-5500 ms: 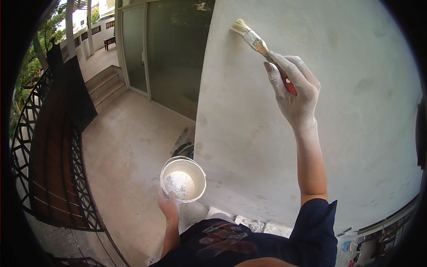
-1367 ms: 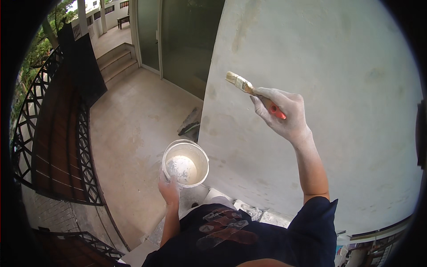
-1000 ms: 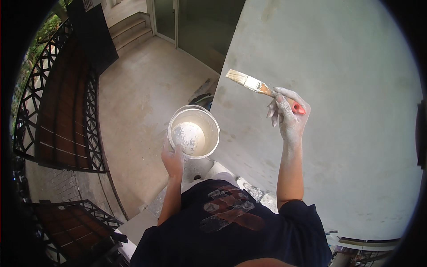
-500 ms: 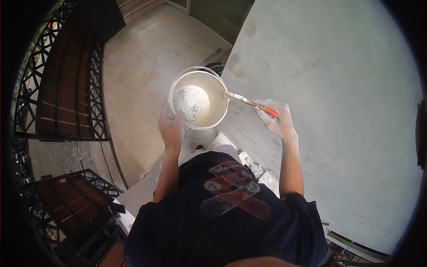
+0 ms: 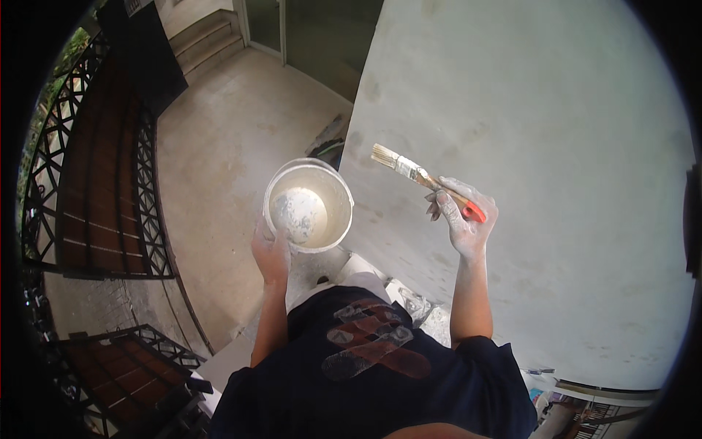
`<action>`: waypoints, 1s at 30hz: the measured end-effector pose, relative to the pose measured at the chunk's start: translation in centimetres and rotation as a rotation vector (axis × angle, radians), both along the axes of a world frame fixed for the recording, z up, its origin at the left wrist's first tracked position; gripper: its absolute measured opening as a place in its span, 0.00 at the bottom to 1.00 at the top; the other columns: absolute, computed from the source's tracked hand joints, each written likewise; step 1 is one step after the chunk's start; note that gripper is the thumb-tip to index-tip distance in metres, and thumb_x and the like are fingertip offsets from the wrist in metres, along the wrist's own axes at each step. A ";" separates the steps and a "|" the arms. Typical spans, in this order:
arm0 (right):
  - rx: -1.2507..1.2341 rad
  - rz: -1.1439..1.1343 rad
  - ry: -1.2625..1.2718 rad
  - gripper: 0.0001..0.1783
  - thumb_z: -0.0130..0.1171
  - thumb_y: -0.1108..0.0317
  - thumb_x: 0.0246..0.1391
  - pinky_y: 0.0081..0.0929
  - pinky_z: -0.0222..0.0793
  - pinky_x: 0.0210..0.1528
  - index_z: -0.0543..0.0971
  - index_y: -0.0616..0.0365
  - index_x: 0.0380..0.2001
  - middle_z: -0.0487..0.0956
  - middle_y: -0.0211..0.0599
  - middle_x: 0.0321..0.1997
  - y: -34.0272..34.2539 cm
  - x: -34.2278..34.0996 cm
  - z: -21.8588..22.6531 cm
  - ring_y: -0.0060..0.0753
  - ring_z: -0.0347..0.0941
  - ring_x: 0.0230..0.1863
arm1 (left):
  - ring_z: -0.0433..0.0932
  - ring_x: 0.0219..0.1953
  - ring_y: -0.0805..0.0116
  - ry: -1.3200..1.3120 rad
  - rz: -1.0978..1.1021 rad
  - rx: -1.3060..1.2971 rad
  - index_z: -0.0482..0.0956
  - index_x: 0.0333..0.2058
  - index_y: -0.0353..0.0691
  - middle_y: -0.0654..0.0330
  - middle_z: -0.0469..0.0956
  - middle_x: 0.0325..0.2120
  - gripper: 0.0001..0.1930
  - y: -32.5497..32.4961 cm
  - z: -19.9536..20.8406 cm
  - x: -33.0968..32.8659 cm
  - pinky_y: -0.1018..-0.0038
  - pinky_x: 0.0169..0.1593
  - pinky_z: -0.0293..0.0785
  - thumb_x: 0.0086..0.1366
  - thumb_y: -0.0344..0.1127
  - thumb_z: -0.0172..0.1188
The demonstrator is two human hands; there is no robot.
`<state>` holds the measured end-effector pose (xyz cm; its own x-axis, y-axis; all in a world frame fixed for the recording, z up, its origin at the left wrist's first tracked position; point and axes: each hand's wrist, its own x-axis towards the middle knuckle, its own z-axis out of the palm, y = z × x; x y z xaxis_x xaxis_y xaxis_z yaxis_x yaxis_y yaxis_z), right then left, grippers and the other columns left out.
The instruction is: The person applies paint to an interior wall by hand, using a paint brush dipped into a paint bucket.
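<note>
By the left hand (image 5: 270,252), its thumb over the rim and other fingers mostly hidden, the bucket (image 5: 338,208) is held, and right of it the brush (image 5: 418,175), bristles up-left, long axis slanting down-right, is gripped in the closed fingers of the right hand (image 5: 469,225) before the wall (image 5: 578,183), mostly pale but blotched, apparently unfinished.

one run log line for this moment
left hand: holding pale bucket | right hand: gripping paintbrush | paintbrush: outside bucket, in front of pale wall
</note>
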<state>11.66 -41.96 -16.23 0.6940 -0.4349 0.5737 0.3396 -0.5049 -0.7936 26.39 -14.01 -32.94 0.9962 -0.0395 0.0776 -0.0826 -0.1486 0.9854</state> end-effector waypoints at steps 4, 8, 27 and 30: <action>-0.202 -0.071 -0.274 0.09 0.65 0.79 0.55 0.22 0.80 0.27 0.82 0.70 0.40 0.84 0.44 0.27 1.0 2.2 8.1 0.30 0.83 0.27 | 0.77 0.54 0.56 -0.056 -0.066 -0.096 0.71 0.59 0.26 0.45 0.78 0.53 0.29 0.1 1.0 0.0 0.68 0.59 0.70 0.55 0.21 0.56; -0.468 -0.212 -0.404 0.08 0.62 0.78 0.58 0.24 0.79 0.24 0.80 0.74 0.40 0.83 0.47 0.27 1.9 5.1 14.5 0.31 0.81 0.23 | 0.77 0.54 0.57 -0.122 -0.076 -0.085 0.70 0.60 0.27 0.44 0.77 0.53 0.31 0.4 2.2 0.0 0.68 0.59 0.70 0.54 0.19 0.54; -1.108 -0.273 -0.067 0.17 0.67 0.77 0.48 0.32 0.73 0.28 0.75 0.59 0.42 0.75 0.33 0.22 2.9 7.2 17.0 0.34 0.75 0.24 | 0.78 0.54 0.56 -0.129 -0.051 -0.068 0.66 0.63 0.26 0.43 0.77 0.53 0.34 0.5 1.5 0.2 0.68 0.57 0.72 0.54 0.21 0.54; -1.127 -0.263 -0.226 0.17 0.68 0.77 0.48 0.30 0.72 0.26 0.75 0.59 0.42 0.75 0.32 0.22 2.3 7.8 18.1 0.32 0.76 0.24 | 0.78 0.55 0.55 -0.088 -0.038 -0.040 0.66 0.63 0.25 0.42 0.77 0.54 0.34 0.4 1.5 0.1 0.68 0.58 0.71 0.54 0.21 0.54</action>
